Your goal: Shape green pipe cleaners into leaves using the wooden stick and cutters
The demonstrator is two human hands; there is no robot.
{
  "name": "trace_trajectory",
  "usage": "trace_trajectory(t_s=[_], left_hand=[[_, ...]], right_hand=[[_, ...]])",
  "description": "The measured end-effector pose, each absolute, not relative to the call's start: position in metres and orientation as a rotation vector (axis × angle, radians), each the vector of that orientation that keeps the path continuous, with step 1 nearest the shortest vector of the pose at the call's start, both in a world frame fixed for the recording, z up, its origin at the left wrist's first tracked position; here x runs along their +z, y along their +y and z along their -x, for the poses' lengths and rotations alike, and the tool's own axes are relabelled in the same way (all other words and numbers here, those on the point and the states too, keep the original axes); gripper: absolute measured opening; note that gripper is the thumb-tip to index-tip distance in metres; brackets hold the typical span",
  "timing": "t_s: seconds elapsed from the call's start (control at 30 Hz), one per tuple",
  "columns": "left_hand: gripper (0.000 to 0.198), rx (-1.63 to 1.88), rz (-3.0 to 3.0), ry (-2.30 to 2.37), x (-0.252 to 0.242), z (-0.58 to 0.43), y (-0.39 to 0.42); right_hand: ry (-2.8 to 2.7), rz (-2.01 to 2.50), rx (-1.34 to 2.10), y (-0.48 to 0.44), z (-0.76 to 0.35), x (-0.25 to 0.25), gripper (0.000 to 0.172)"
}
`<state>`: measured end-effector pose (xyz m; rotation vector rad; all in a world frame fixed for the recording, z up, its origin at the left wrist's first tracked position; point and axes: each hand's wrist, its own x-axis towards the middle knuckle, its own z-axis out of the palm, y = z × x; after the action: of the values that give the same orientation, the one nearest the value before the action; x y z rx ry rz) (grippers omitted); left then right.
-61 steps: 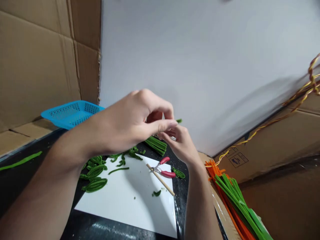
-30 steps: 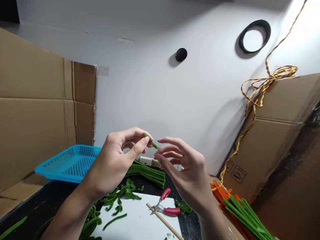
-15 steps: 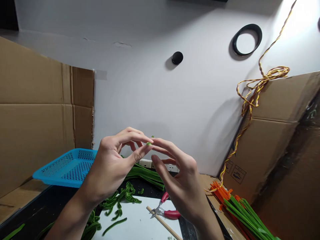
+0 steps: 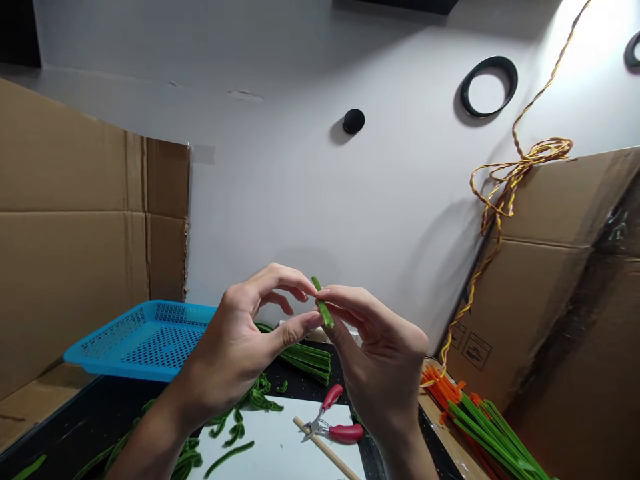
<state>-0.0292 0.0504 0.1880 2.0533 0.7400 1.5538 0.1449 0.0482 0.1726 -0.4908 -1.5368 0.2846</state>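
A short piece of green pipe cleaner (image 4: 324, 310) is pinched between the fingertips of both hands, above the work surface. My left hand (image 4: 265, 317) grips it from the left with thumb and index finger, other fingers curled. My right hand (image 4: 377, 340) holds it from the right, thumb below and index finger on top. Beneath the hands, a white board (image 4: 280, 447) carries pliers with red handles (image 4: 345, 433), a thin wooden stick (image 4: 330, 453) and a single green pipe cleaner strip (image 4: 229, 459). Curled green pipe cleaner pieces (image 4: 260, 397) lie at the board's left and back edges.
A blue perforated basket (image 4: 145, 340) stands at the left beside a cardboard panel (image 4: 70, 213). Behind the hands lies a bundle of dark green pipe cleaners (image 4: 310, 363). Orange and green stems (image 4: 485, 420) sit at the right, below a twisted yellow cord (image 4: 470, 300) and another cardboard panel (image 4: 545, 280).
Both hands have shifted to the right. The right thumb and index finger have closed on the green piece, which now shows more fully between the fingertips.
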Motion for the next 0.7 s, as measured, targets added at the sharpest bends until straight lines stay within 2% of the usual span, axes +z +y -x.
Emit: trace_trajectory(t_s=[0.27, 0.7], left_hand=[[0.017, 1.557, -2.004, 0.698, 0.1898, 0.0281, 0.0474], [0.027, 1.567, -1.943, 0.643, 0.1847, 0.0223, 0.0459]], right_hand=[[-1.442, 0.513, 0.454, 0.0439, -0.1445, 0.1765, 0.01], [-1.368, 0.297, 0.941, 0.0449, -0.1479, 0.181, 0.021]])
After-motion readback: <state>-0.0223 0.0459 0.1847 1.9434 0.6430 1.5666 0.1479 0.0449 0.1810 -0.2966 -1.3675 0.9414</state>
